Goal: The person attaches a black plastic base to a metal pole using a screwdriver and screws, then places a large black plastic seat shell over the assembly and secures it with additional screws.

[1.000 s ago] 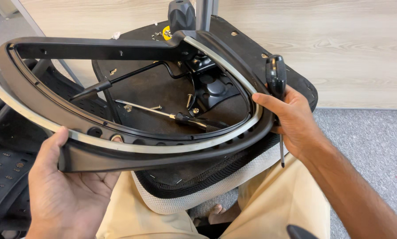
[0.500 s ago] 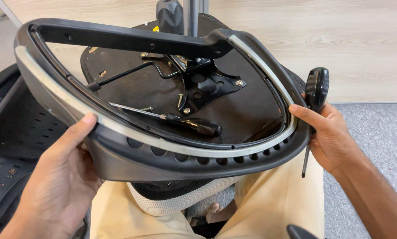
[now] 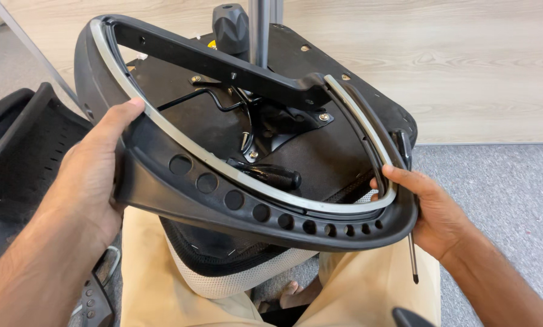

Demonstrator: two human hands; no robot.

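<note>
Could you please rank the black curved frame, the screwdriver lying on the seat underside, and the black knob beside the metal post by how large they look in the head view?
1. black curved frame, by far the largest.
2 and 3. screwdriver and black knob look alike; the frame hides part of the screwdriver, so no ranking.

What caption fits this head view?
Both hands, left and right, hold a curved black plastic chair frame above an upturned seat.

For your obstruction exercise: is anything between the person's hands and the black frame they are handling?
Nothing visible. The left hand grips the black frame directly on its left side. The right hand touches its right edge, while also holding a screwdriver that hangs below.
</note>
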